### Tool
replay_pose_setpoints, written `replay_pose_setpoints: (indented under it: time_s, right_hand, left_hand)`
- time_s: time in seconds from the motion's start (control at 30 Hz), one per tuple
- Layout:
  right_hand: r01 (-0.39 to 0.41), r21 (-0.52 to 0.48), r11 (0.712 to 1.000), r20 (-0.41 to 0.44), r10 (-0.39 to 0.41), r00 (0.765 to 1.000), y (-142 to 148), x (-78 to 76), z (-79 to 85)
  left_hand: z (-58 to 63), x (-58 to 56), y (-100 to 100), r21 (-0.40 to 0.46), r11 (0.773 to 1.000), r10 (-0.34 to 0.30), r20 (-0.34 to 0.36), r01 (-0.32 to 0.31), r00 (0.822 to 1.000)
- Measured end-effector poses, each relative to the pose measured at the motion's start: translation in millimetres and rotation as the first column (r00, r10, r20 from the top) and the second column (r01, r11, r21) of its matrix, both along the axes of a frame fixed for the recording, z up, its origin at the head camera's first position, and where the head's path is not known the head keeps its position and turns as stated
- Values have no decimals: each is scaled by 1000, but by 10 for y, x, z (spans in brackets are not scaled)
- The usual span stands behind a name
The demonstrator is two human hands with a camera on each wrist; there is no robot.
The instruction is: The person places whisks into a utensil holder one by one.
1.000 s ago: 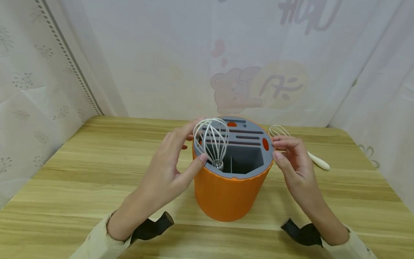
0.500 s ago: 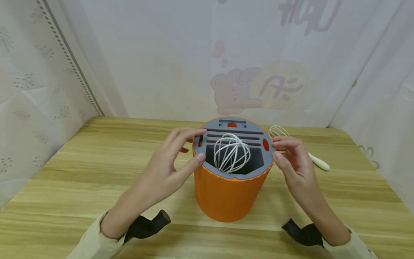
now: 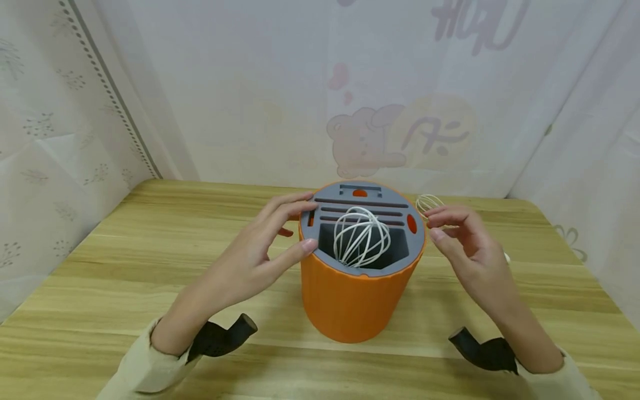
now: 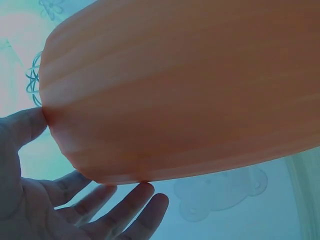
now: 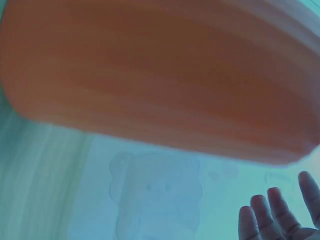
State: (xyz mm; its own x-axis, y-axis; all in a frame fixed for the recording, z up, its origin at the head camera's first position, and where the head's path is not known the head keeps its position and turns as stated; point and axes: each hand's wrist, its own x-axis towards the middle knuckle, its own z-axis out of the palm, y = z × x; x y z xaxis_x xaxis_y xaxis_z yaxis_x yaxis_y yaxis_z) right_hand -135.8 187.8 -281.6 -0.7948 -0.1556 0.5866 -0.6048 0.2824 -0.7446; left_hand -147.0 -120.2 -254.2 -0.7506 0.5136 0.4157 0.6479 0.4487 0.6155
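An orange utensil holder point(image 3: 352, 308) with a grey slotted top point(image 3: 414, 244) stands upright on the table. A white whisk point(image 3: 361, 244) sits in the holder's large front compartment, wires up; its handle is hidden inside. My left hand point(image 3: 252, 258) rests on the left of the rim, thumb in front and fingers farther back, and its fingertips touch the orange wall point(image 4: 175, 100) in the left wrist view. To the right, my right hand point(image 3: 475, 255) is just off the rim, fingers relaxed, holding nothing. Behind it lies a second whisk point(image 3: 427, 202), mostly covered by that hand.
The wood-grain table point(image 3: 125, 261) carries the holder near its middle. A pale printed curtain point(image 3: 240, 100) hangs behind the table and along both sides. Black camera straps point(image 3: 222, 336) wrap both wrists.
The first whisk has swung from the left rim toward the compartment's middle, leaving my left thumb. My right hand has drawn away from the rim to the right, covering the second whisk's handle.
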Motion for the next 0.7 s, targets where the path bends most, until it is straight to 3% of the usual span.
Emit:
replay_pose_setpoints:
  time_s: [0.13, 0.37, 0.53, 0.7]
  right_hand:
    - [124, 113, 986, 14, -126, 992, 135, -38, 64]
    - [300, 268, 915, 56, -326, 944, 429, -168, 74]
    - [362, 350, 864, 84, -414, 906, 632, -285, 13]
    - [373, 412, 831, 74, -439, 896, 785, -410, -104]
  left_hand:
    - [-11, -28, -19, 3, 1000, -25, 26, 25, 999]
    - [-46, -91, -65, 68, 994, -97, 132, 89, 987]
    - [-67, -134, -95, 127, 986, -136, 229, 109, 964]
    - [-68, -164, -116, 184, 973, -184, 271, 137, 945]
